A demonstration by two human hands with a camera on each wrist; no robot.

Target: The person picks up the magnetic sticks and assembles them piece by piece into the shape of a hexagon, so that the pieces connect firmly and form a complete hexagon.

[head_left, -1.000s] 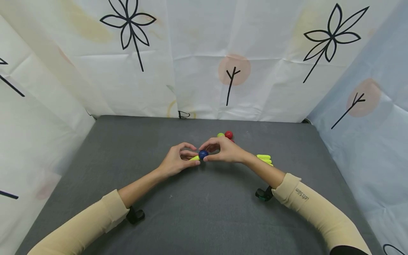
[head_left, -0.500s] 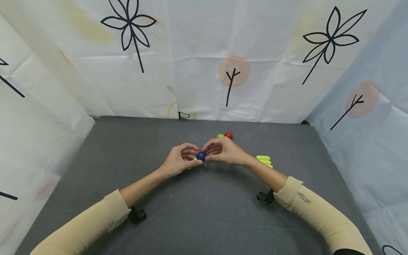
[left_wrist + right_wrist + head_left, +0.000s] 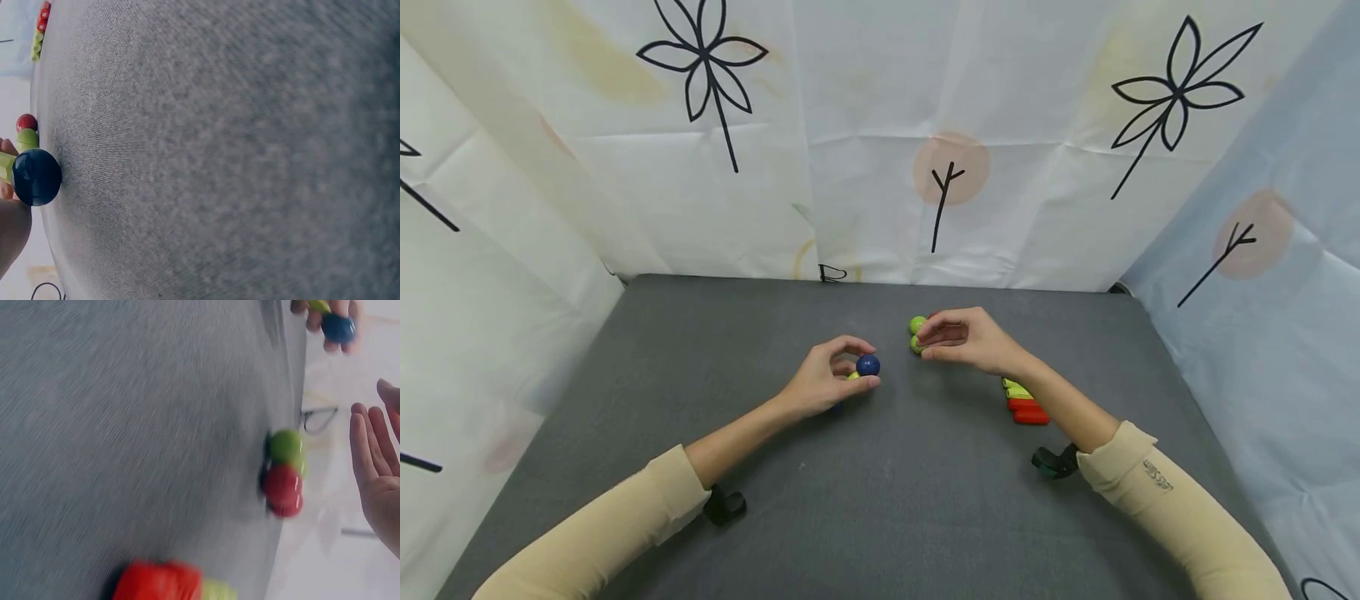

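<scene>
My left hand (image 3: 826, 375) grips a short yellow-green stick (image 3: 5, 166) with a glossy blue ball (image 3: 868, 365) at its near end. A bit of another blue shape shows below that hand in the head view; the rest is hidden by the hand. To the right, my right hand (image 3: 973, 340) hovers with nothing between thumb and fingers, close by two green balls (image 3: 917, 325). In the right wrist view its fingers (image 3: 369, 450) are extended and apart from the thumb. Red balls (image 3: 283, 482) sit against the green ones, mostly covered by the right hand in the head view.
Under the right forearm lies a row of sticks, yellow-green sticks (image 3: 1017, 389) beside red sticks (image 3: 1030, 412). The grey cloth-covered table (image 3: 880, 500) ends at a patterned white curtain (image 3: 880, 208) at the back and sides.
The right hand has let go of the blue ball and moved right toward the green balls. The left hand has stayed nearly in place with the stick. The red sticks have come into view.
</scene>
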